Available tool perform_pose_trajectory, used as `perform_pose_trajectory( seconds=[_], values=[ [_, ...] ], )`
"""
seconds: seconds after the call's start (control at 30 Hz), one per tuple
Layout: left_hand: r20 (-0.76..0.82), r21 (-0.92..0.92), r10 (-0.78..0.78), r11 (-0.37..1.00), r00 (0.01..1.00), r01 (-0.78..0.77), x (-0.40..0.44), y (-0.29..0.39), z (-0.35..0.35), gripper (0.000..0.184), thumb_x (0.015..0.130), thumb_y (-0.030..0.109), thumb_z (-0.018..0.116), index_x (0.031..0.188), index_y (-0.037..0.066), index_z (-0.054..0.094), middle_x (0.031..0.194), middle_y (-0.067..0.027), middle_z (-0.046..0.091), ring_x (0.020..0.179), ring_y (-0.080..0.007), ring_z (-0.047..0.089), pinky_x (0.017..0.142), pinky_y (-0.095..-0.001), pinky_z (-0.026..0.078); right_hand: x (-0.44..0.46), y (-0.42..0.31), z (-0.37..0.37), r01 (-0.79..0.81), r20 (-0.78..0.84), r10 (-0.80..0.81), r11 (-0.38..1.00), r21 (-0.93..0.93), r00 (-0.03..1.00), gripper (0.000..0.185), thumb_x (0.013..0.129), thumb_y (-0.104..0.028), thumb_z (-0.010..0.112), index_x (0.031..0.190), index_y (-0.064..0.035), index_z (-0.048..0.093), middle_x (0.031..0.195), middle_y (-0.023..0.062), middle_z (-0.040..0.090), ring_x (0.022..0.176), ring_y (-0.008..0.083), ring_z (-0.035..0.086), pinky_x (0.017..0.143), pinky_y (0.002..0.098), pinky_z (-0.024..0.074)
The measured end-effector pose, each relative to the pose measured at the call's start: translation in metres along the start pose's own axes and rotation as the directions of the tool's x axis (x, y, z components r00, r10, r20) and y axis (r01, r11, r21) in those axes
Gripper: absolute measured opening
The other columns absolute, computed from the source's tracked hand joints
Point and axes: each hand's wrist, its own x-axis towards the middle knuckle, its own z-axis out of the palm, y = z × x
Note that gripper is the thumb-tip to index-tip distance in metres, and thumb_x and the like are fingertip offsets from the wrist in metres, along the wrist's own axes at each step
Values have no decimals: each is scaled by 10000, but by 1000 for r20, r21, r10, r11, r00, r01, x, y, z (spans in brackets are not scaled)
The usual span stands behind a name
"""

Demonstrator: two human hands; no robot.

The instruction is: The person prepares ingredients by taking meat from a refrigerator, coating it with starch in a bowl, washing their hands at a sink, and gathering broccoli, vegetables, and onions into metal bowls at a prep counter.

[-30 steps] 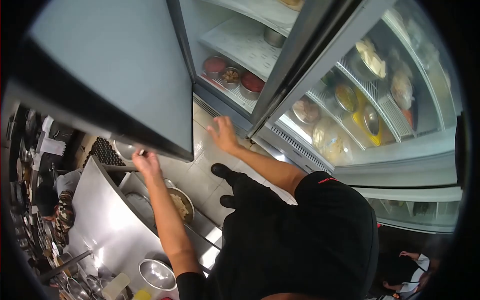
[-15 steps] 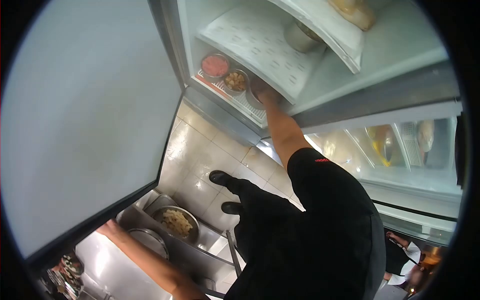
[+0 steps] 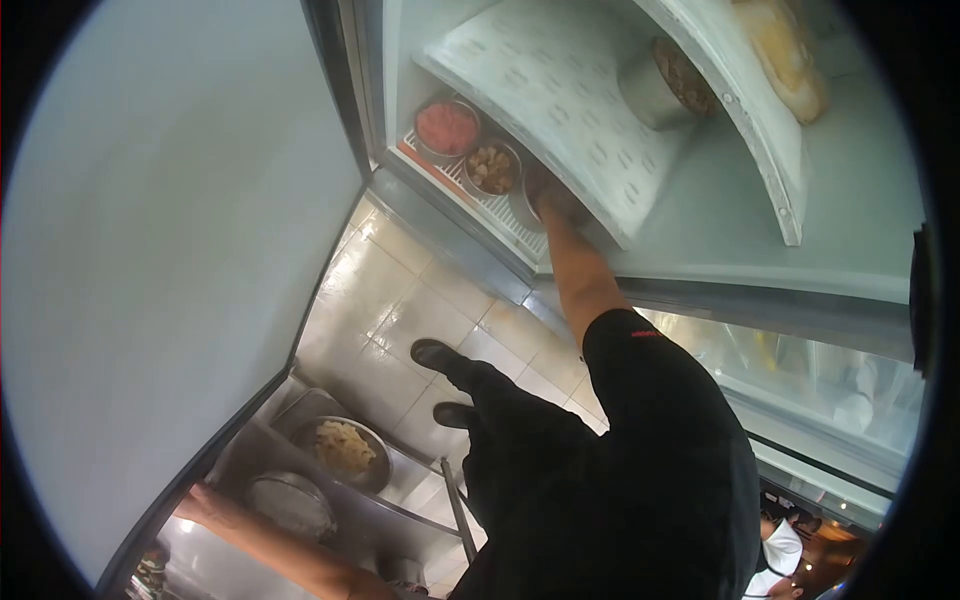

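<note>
One round steel container (image 3: 427, 154) of pink, ground-looking food and a second steel container (image 3: 471, 187) of brown chunks sit on a white wire rack (image 3: 519, 236) at upper centre, beside a third steel container (image 3: 523, 212), contents hidden. Lower left, a wide steel bowl (image 3: 379, 464) holds pale yellow pieces. The right arm stretches upward, its right hand (image 3: 548, 204) at the third container's rim; whether it grips, I cannot tell. The left hand (image 3: 197, 503), lower left, is at the grey door's (image 3: 180, 250) edge, fingers obscured, grip unclear.
</note>
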Motion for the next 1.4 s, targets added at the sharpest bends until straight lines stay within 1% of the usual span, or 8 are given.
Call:
perform_pose_trajectory(
  seconds=[0.2, 0.33, 0.7, 0.87, 0.93, 1.2, 1.33, 1.4],
  values=[
    [10, 258, 25, 966, 1000, -27, -25, 4, -21, 347, 883, 60, 411, 1073, -229, 428, 1129, -277, 492, 1061, -346, 494, 965, -439, 421, 3, 3, 0, 78, 111, -68, 993, -87, 992, 550, 830, -379, 491, 1299, -99, 421, 1339, 141, 410, 1239, 289, 383, 1013, 388, 317],
    [85, -485, -270, 829, 959, 277, -87, 41, -15, 373, 833, -4, 392, 1049, -308, 375, 1143, -363, 432, 1126, -419, 435, 1020, -485, 379, 6, 12, 4, 203, 231, -160, 963, -176, 960, 549, 837, -391, 474, 1307, -112, 421, 1351, 129, 405, 1251, 278, 377, 1019, 384, 312],
    [91, 449, -530, 777, 843, 440, -235, 1, -60, 362, 803, 32, 422, 1101, -172, 435, 1138, -228, 483, 1037, -318, 494, 899, -410, 423, -36, -28, -68, 124, 6, -126, 983, 135, 992, 424, 859, -342, 451, 1203, -110, 539, 1264, 124, 503, 1170, 274, 465, 978, 372, 354],
    [520, 792, -669, 611, 532, -6, -300, -83, -19, 307, 784, 19, 453, 1059, -107, 504, 1068, -157, 536, 934, -259, 550, 775, -379, 477, 14, 13, 21, 114, -77, -98, 962, 248, 992, 381, 865, -299, 473, 1175, -93, 555, 1161, 112, 571, 1041, 265, 548, 921, 358, 400],
    [572, 715, -727, 669, 379, 204, -332, -109, 27, 332, 805, 55, 459, 1108, -80, 467, 1051, -144, 539, 920, -236, 546, 750, -353, 477, 12, 25, 44, 302, -508, -237, 952, 49, 828, 375, 866, -287, 481, 1168, -76, 551, 1080, 122, 605, 908, 260, 615, 806, 370, 494],
    [783, 465, -620, 628, 41, 624, -460, -182, 197, 493, 830, 143, 465, 1256, -38, 293, 1068, -165, 512, 847, -215, 554, 585, -318, 507, -40, -9, -73, -194, -46, 308, 700, 687, 950, 458, 823, -215, 564, 1221, -7, 475, 1101, 164, 590, 627, 276, 644, 387, 326, 508],
    [754, 569, -653, 589, -77, 574, -489, -183, 249, 500, 830, 151, 454, 1243, -30, 240, 1089, -205, 483, 875, -270, 561, 639, -360, 544, -15, 42, -26, 398, -675, -151, 889, 227, 722, 402, 777, -68, 566, 1158, 33, 490, 1029, 149, 616, 642, 263, 646, 440, 311, 514],
    [751, 580, -652, 573, -108, 579, -500, -186, 264, 481, 831, 155, 453, 1229, -20, 245, 1101, -207, 471, 907, -274, 549, 666, -372, 548, -29, 41, -51, 408, -501, -65, 674, 616, 863, 334, 753, 11, 549, 1083, 39, 507, 982, 141, 619, 667, 244, 643, 487, 304, 518]
  ],
)
